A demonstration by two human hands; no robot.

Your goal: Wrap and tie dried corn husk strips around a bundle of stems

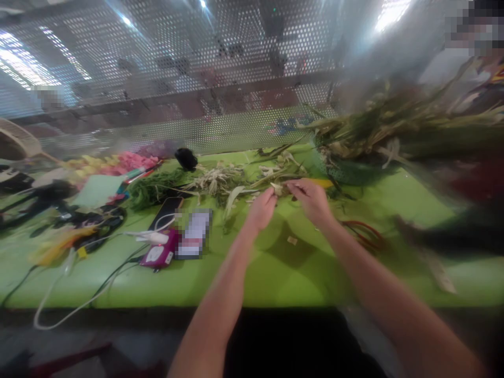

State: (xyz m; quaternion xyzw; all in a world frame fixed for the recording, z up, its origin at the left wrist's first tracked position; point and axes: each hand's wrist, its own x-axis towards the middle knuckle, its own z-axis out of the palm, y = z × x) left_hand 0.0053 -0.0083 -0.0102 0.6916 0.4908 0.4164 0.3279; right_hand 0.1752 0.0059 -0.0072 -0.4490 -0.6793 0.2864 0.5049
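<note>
Above the green table, my left hand (263,207) is closed, thumb and fingertips pinching a small pale dried plant piece (277,187). Close by on its right, my right hand (313,198) has its fingertips pinched together at the other side of the same piece. Blur and size hide its exact kind. Behind both hands lie loose dry stalks and husk-like bits (275,170). To the left is a heap of pale dried plant material (220,178), with a long pale leaf (233,199) hanging toward me.
Long dried stalks (366,126) fill a green basket (346,170) at right. Leftward lie feathery greenery (153,188), a dark phone (167,210), a lit phone (195,233), a purple power box (167,247) and white cables (59,315). An orange-red loop (370,233) lies right of my forearm.
</note>
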